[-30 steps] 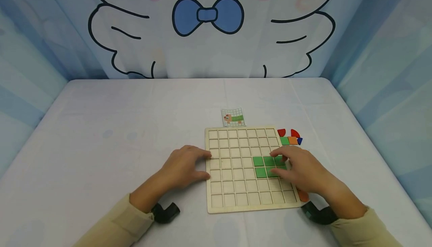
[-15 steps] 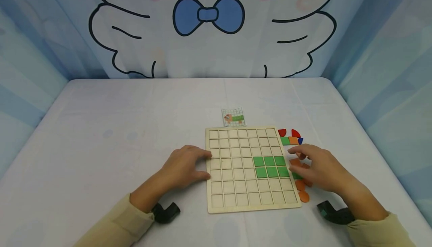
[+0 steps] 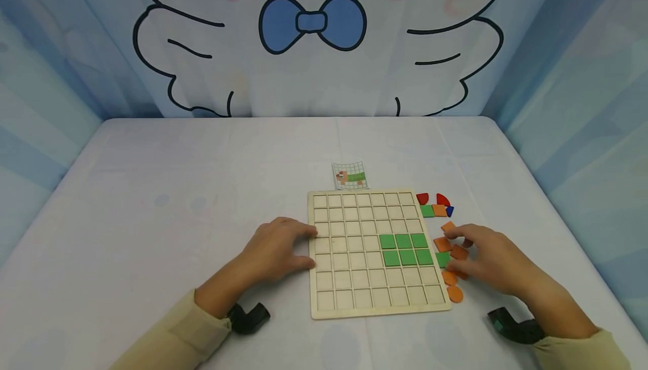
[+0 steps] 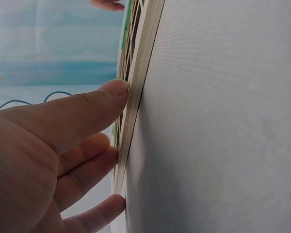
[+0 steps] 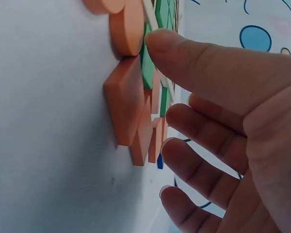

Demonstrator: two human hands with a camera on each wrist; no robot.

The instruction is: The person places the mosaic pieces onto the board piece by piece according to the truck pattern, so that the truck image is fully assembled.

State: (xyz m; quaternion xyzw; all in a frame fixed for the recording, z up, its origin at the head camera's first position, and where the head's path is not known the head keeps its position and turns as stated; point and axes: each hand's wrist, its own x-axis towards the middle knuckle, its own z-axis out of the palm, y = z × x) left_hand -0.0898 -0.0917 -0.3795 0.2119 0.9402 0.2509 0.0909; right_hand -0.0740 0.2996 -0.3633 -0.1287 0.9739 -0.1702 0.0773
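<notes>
A wooden grid board (image 3: 349,274) lies on the table, with two rows of green squares (image 3: 403,241) in its right part. My left hand (image 3: 278,250) rests thumb and fingertips on the board's left edge; the left wrist view shows the thumb at the wooden edge (image 4: 136,92). My right hand (image 3: 493,257) is over the loose pieces right of the board, fingers apart and holding nothing. Near it lie a green square (image 3: 442,260), orange squares (image 3: 442,244) and orange round pieces (image 3: 455,294). In the right wrist view the thumb is by a green piece (image 5: 148,68).
A small picture card (image 3: 350,176) lies behind the board. At the board's upper right are red pieces (image 3: 442,199), a green square (image 3: 427,211), an orange square (image 3: 439,210) and a blue piece (image 3: 449,211). Curtains stand around the table (image 3: 202,162).
My right hand has moved from over the green squares on the board to the loose pieces on the right, uncovering all six squares. My left hand has stayed in place.
</notes>
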